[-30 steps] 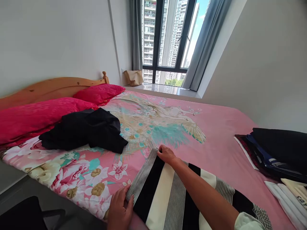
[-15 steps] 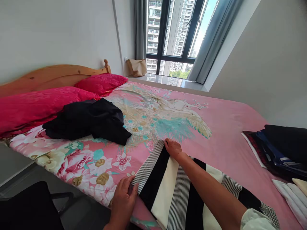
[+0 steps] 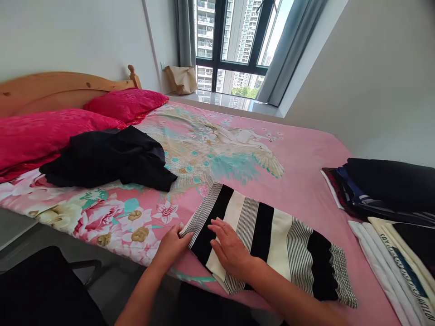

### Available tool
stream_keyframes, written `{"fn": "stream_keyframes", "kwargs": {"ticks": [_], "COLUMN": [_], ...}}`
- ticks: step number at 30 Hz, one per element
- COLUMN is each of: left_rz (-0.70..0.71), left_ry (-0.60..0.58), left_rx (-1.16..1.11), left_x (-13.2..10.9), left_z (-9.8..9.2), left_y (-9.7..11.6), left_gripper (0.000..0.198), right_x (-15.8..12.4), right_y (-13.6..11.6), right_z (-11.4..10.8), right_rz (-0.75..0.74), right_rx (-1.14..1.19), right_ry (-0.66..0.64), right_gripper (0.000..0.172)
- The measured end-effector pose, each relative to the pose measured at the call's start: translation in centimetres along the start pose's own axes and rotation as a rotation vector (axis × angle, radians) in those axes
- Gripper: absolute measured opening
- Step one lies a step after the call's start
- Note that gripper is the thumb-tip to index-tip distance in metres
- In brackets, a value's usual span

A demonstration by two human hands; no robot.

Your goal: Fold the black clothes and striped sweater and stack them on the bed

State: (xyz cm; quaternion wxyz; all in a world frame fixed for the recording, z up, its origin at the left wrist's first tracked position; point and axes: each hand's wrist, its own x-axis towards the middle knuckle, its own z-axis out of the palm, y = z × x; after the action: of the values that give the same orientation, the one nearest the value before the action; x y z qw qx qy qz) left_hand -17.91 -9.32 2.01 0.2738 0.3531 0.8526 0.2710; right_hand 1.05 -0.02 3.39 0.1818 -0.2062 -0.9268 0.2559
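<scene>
A striped knit garment (image 3: pixel 282 231) in black, cream and thin lines lies folded in a long strip on the bed, its wavy ribbed end toward the right. My left hand (image 3: pixel 175 244) pinches its near left corner between thumb and fingers. Over the left part of the garment, my right hand (image 3: pixel 229 249) is flat with fingers stretched out; whether the palm presses on the cloth I cannot tell. A crumpled black garment (image 3: pixel 112 158) rests farther left, apart from both hands.
Folded dark clothes (image 3: pixel 390 185) and folded white and cream clothes (image 3: pixel 384 258) are stacked at the right. Red pillows (image 3: pixel 125 104) lie by the wooden headboard (image 3: pixel 68 86). A black chair (image 3: pixel 50 290) stands at lower left. A paper bag (image 3: pixel 181 80) sits on the windowsill.
My right hand has come back from the garment's far left corner to its middle, letting that corner go. My left hand stays at the near corner. The view has shifted right.
</scene>
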Motion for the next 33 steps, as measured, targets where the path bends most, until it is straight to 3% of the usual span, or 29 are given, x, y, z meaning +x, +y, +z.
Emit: {"fn": "stream_keyframes", "kwargs": {"ticks": [2,4,8,10,12,15,16,18,20,22,25,27,30,33], "left_rz": [-0.029,-0.065,-0.016,0.014,0.104,0.437,0.562,0.725,0.716,0.644,0.605,0.572,0.556,0.645], "left_ry": [0.049,0.096,0.12,0.141,0.279,0.543,0.536,0.364,0.165,0.053,-0.024,-0.036,0.013,0.006], "left_rx": [-0.113,-0.126,-0.066,-0.031,0.033,0.125,0.141,0.192,0.316,0.457,0.573,0.609,0.587,0.557], "left_x": [0.0,-0.2,-0.6,-0.8,-1.1,-2.4,-2.9,-3.8,-4.2,-3.9,-3.2,-2.9,-3.5,-4.7], "left_z": [0.6,0.9,1.0,0.9,1.1,2.1,2.6,3.9,5.1,5.7,5.5,5.3,5.9,7.4], "left_y": [0.0,0.1,0.3,0.3,0.5,1.7,2.2,3.0,3.0,2.1,0.8,1.4,4.2,6.5], "left_gripper": [0.028,0.029,0.024,0.026,0.033,0.032,0.027,0.027,0.032,0.045,0.061,0.061,0.05,0.048], "right_x": [-0.8,-0.9,-1.4,-2.3,-3.3,-4.2,-4.4,-4.7,-5.5,-7.0,-10.1,-11.9,-12.8,-12.2], "right_y": [0.1,2.1,8.0,9.4,8.7,5.3,4.1,2.5,2.7,4.6,8.5,9.8,8.1,4.5], "right_z": [0.6,0.3,-3.6,-6.0,-7.5,-7.0,-6.3,-4.7,-3.6,-3.7,-6.0,-8.0,-9.2,-7.9], "right_rz": [0.031,0.146,0.62,0.74,0.7,0.525,0.473,0.41,0.372,0.401,0.608,0.726,0.699,0.524], "right_rx": [-0.034,-0.131,-0.404,-0.46,-0.464,-0.42,-0.392,-0.34,-0.313,-0.337,-0.45,-0.507,-0.515,-0.459], "right_ry": [-0.112,-0.189,-0.146,-0.091,-0.028,0.043,0.046,0.015,-0.053,-0.129,-0.161,-0.154,-0.096,0.036], "right_gripper": [0.043,0.049,0.059,0.059,0.054,0.046,0.046,0.047,0.051,0.055,0.056,0.056,0.053,0.049]}}
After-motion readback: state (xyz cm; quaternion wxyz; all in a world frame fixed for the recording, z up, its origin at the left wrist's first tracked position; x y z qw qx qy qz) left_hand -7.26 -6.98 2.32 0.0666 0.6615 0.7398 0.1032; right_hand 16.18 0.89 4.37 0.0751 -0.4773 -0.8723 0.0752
